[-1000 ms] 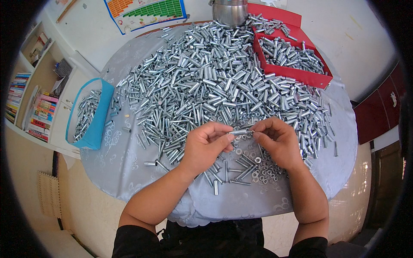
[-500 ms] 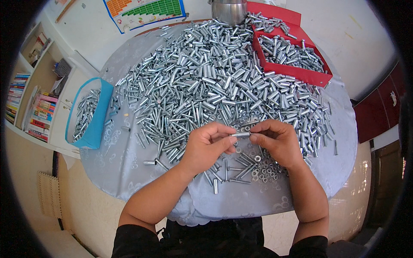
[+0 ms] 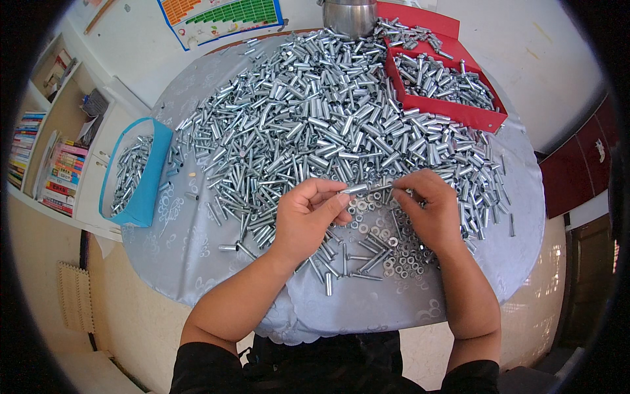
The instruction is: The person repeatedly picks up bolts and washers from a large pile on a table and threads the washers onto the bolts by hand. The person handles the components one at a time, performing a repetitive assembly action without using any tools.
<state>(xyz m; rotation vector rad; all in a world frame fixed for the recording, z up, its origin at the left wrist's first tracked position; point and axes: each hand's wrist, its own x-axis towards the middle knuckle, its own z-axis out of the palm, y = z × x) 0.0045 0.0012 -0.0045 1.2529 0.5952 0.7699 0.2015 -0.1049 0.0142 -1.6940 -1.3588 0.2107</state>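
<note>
Between the thumb and fingers of my left hand (image 3: 303, 215) is a short silver metal sleeve (image 3: 356, 188), held level above the near part of the pile. My right hand (image 3: 430, 209) pinches a thin silver bolt (image 3: 381, 188), lined up with the sleeve's right end. Whether the bolt's tip is inside the sleeve is too small to tell. Below my hands lie loose washers and nuts (image 3: 408, 264), several bolts (image 3: 367, 253) and a single sleeve standing out from them (image 3: 329, 284). A big heap of sleeves and bolts (image 3: 295, 125) spreads beyond my hands.
A red box (image 3: 453, 113) of assembled metal pieces stands at the back right, its lid (image 3: 426, 23) bearing more. At the left is a blue bin (image 3: 146, 200) with similar pieces. A steel pot (image 3: 350, 18) sits at the far edge of the cloth-covered round table (image 3: 197, 262).
Both hands have moved slightly away from me, and my right hand has drawn to the right. The thin bolt now shows between the sleeve and my right fingers.
</note>
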